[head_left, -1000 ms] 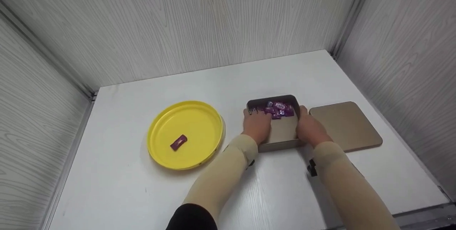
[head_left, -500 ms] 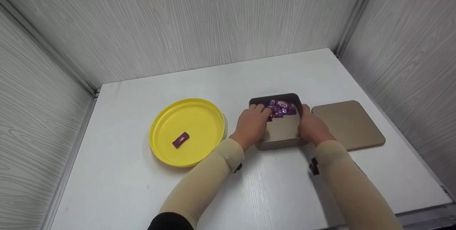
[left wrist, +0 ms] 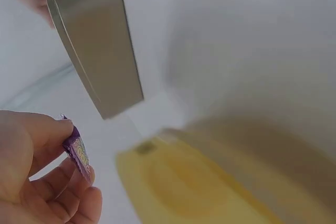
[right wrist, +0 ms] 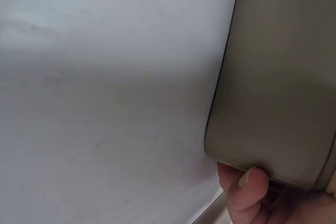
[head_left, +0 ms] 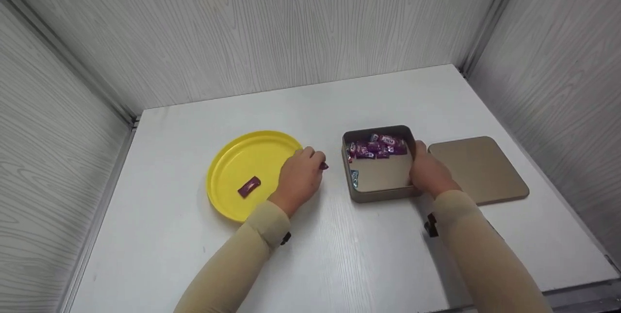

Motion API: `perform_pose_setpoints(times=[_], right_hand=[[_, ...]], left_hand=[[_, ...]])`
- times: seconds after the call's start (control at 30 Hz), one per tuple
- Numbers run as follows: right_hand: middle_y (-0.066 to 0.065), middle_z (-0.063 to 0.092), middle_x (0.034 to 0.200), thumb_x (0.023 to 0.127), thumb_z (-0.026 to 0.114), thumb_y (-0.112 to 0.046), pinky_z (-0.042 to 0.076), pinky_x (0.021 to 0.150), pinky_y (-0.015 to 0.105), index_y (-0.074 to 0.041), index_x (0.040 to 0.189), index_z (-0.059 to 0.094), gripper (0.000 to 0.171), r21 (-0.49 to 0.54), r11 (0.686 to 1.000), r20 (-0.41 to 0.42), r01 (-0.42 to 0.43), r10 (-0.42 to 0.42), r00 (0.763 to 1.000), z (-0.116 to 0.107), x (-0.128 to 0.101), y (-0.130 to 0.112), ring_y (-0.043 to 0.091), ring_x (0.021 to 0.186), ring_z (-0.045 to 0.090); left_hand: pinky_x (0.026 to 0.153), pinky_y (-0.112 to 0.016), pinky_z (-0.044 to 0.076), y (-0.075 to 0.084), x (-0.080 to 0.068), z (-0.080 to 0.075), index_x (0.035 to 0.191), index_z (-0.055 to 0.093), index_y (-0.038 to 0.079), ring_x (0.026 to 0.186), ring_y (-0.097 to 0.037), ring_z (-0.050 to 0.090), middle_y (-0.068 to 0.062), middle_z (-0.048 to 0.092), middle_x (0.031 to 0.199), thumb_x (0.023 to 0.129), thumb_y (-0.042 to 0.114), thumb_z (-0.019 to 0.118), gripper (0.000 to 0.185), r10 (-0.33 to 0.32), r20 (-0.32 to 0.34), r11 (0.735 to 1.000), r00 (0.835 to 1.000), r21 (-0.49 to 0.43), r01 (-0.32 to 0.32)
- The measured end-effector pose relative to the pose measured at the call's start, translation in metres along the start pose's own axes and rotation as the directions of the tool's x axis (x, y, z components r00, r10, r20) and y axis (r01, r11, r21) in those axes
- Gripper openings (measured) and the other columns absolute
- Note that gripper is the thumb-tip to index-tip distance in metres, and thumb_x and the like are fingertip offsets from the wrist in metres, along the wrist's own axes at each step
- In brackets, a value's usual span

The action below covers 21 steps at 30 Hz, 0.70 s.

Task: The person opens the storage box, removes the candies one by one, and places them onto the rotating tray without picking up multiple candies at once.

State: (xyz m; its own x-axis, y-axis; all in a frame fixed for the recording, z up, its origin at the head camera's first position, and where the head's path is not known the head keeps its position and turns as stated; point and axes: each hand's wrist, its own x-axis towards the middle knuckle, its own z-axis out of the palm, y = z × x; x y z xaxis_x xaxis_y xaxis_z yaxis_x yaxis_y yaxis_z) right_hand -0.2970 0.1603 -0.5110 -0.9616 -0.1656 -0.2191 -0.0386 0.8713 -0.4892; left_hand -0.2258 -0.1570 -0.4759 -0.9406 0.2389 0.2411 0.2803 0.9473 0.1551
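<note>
My left hand [head_left: 300, 177] pinches a purple wrapped candy [head_left: 323, 166] [left wrist: 77, 151] just right of the yellow plate's [head_left: 233, 157] rim, between the plate and the tin. One purple candy [head_left: 249, 187] lies on the plate. The open square metal tin [head_left: 383, 177] [left wrist: 94, 51] [right wrist: 283, 77] holds several purple candies [head_left: 377, 146] along its far side. My right hand [head_left: 428, 173] grips the tin's right wall, and its thumb [right wrist: 244, 184] shows under the tin's corner in the right wrist view.
The tin's flat lid [head_left: 478, 168] lies on the white table [head_left: 339, 255] just right of the tin. Grey panelled walls close in the table at the back and on both sides.
My left hand has come out of the tin with one purple candy and moved left toward the yellow plate. The right hand has stayed on the tin's right side.
</note>
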Motion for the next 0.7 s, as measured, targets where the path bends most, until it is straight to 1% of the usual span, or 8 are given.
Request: perform_pose_setpoints(times=[0.13, 0.23, 0.33, 0.43, 0.5, 0.7], right_hand=[[0.031, 0.058, 0.127, 0.095, 0.044, 0.001, 0.046, 0.071, 0.047, 0.0, 0.156, 0.013, 0.068, -0.011, 1.0, 0.002, 0.01, -0.01, 1.0, 0.0, -0.001, 0.001, 0.036, 0.09, 0.059], [0.032, 0.056, 0.13, 0.097, 0.037, -0.001, 0.046, 0.074, 0.049, -0.001, 0.156, 0.012, 0.064, -0.012, 1.0, 0.004, 0.012, -0.012, 1.0, -0.001, -0.001, 0.001, 0.037, 0.091, 0.059], [0.034, 0.054, 0.131, 0.098, 0.038, -0.002, 0.047, 0.077, 0.053, 0.001, 0.156, 0.011, 0.065, -0.018, 1.0, 0.009, 0.012, -0.011, 1.0, -0.003, -0.001, 0.001, 0.039, 0.092, 0.059], [0.036, 0.055, 0.128, 0.096, 0.042, -0.002, 0.048, 0.081, 0.055, 0.002, 0.156, 0.009, 0.068, -0.028, 1.0, 0.012, 0.007, -0.007, 1.0, -0.003, -0.001, 0.001, 0.04, 0.094, 0.06], [0.037, 0.055, 0.128, 0.096, 0.043, -0.003, 0.048, 0.082, 0.056, 0.002, 0.156, 0.009, 0.069, -0.028, 1.0, 0.013, 0.002, -0.002, 1.0, -0.003, -0.001, 0.002, 0.041, 0.096, 0.06], [0.037, 0.053, 0.13, 0.099, 0.037, -0.003, 0.048, 0.081, 0.054, 0.003, 0.157, 0.007, 0.065, -0.036, 0.999, 0.022, -0.005, 0.006, 1.0, -0.002, 0.0, -0.001, 0.04, 0.096, 0.059]], left_hand=[[0.076, -0.036, 0.049, -0.024, -0.021, 0.0, 0.111, 0.067, 0.01, 0.089, -0.022, 0.054, -0.004, 0.059, 0.098, 0.101, 0.019, 0.06, 0.015, -0.06, -0.002, 0.998, 0.998, -0.031, 0.06], [0.078, -0.04, 0.05, -0.039, -0.033, -0.002, 0.112, 0.067, 0.009, 0.092, -0.024, 0.055, -0.005, 0.06, 0.101, 0.101, 0.018, 0.06, 0.015, -0.102, 0.019, 0.994, 0.995, -0.031, 0.103], [0.079, -0.042, 0.051, -0.051, -0.04, -0.003, 0.113, 0.066, 0.009, 0.092, -0.026, 0.055, -0.006, 0.059, 0.101, 0.101, 0.018, 0.06, 0.016, -0.146, 0.056, 0.989, 0.988, -0.023, 0.148], [0.078, -0.041, 0.05, -0.06, -0.046, -0.003, 0.112, 0.066, 0.01, 0.091, -0.025, 0.054, -0.005, 0.058, 0.099, 0.102, 0.019, 0.06, 0.015, -0.185, 0.112, 0.982, 0.976, -0.018, 0.188], [0.077, -0.042, 0.05, -0.063, -0.049, -0.002, 0.11, 0.066, 0.01, 0.09, -0.025, 0.054, -0.004, 0.058, 0.098, 0.102, 0.018, 0.059, 0.013, -0.199, 0.142, 0.979, 0.97, -0.012, 0.203], [0.079, -0.042, 0.048, -0.069, -0.056, 0.004, 0.108, 0.067, 0.01, 0.09, -0.025, 0.053, -0.004, 0.058, 0.097, 0.1, 0.013, 0.061, 0.011, -0.225, 0.204, 0.973, 0.953, 0.0, 0.23]])
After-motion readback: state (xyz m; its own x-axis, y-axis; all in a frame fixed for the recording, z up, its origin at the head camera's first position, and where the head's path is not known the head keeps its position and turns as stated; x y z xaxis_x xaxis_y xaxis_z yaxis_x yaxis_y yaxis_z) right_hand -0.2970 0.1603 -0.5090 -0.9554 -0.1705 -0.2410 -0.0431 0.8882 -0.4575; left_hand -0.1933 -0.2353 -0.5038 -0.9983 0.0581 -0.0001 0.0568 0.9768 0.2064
